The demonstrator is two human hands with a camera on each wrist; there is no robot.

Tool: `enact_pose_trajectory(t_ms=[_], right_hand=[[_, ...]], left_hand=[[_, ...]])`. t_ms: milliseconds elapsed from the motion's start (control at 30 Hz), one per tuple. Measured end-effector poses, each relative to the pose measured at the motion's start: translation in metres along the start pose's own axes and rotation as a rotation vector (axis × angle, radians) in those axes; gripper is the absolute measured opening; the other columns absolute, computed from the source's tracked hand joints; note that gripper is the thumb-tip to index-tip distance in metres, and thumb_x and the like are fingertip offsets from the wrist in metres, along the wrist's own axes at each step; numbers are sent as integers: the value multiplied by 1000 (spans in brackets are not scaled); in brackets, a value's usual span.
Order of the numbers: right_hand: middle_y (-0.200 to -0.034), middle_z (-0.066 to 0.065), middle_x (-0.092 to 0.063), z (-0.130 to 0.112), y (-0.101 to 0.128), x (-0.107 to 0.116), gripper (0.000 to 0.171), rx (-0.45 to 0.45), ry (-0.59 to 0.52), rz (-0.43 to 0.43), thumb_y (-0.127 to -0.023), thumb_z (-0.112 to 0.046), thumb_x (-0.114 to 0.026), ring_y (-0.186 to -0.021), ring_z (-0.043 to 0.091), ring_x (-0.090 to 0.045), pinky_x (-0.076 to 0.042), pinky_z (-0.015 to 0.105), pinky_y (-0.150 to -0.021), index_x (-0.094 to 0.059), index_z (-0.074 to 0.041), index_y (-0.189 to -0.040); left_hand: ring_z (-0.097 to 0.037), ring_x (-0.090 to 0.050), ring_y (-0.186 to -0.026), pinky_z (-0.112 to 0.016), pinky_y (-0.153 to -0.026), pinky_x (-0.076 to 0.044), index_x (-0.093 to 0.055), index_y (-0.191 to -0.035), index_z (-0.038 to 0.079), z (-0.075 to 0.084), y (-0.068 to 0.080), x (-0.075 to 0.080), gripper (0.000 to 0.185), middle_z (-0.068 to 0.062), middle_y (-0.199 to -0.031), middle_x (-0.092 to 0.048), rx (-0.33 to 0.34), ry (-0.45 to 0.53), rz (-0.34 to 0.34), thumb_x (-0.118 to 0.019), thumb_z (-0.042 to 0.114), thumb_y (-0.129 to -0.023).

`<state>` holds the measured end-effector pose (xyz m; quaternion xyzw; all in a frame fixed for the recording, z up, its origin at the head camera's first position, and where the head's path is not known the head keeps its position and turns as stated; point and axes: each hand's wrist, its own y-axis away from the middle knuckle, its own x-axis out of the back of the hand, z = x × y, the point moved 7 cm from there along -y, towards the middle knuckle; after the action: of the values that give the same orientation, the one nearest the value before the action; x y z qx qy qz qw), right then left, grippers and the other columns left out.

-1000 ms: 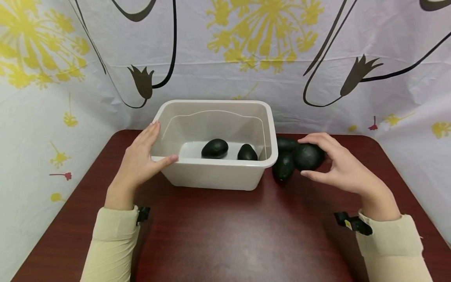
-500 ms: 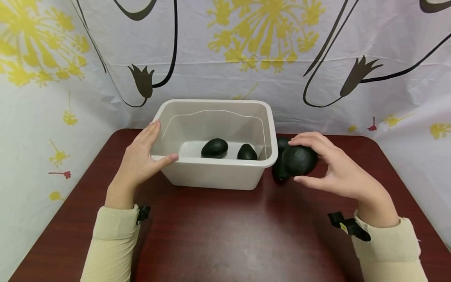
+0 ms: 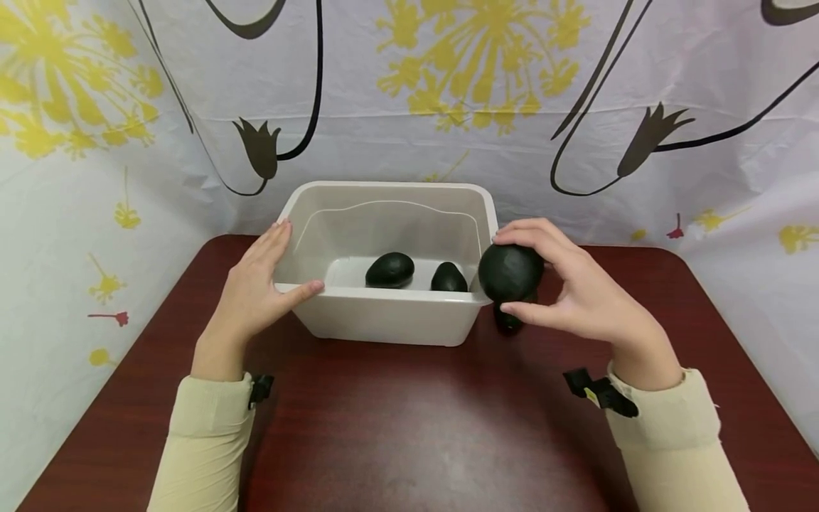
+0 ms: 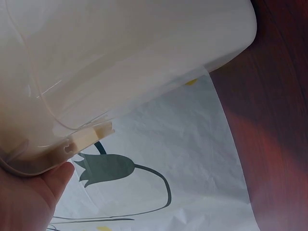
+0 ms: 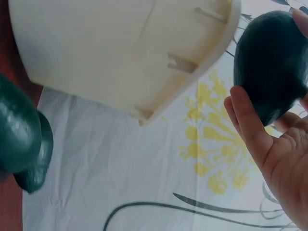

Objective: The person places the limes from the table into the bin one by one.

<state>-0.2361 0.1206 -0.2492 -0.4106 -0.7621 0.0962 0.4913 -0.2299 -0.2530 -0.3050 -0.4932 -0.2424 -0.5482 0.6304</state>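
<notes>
My right hand [image 3: 576,284] grips a dark green avocado [image 3: 510,274] between thumb and fingers, held up at the right rim of a pale plastic bin [image 3: 384,316]. The right wrist view shows the same avocado [image 5: 269,62] raised beside the bin wall [image 5: 96,48]. My left hand [image 3: 252,284] rests on the bin's left end, fingers over the side rim and thumb along the front rim. Inside the bin lie two avocados, one near the middle [image 3: 390,270] and one toward the right [image 3: 449,277].
On the table right of the bin, an avocado [image 3: 508,320] shows partly below the held one; the right wrist view shows two avocados there, a nearer one [image 5: 17,130] and one behind it [image 5: 36,163]. A flower-printed sheet [image 3: 397,128] hangs behind the dark red table [image 3: 409,427].
My right hand has lifted the avocado from beside the others and carried it left and up to the bin's right rim. The left hand has stayed on the bin.
</notes>
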Motion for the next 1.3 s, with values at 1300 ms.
enact_pose_trajectory(t_ms=[1300], right_hand=[[-138, 10, -54, 60, -2, 3, 55, -160, 140, 78, -84, -1, -75, -130, 25, -44, -34, 31, -105, -58, -10, -136]], left_hand=[[-25, -28, -152, -57, -118, -28, -33, -156, 10, -2, 0, -1, 96, -6, -162, -33, 10, 20, 8, -68, 60, -82]])
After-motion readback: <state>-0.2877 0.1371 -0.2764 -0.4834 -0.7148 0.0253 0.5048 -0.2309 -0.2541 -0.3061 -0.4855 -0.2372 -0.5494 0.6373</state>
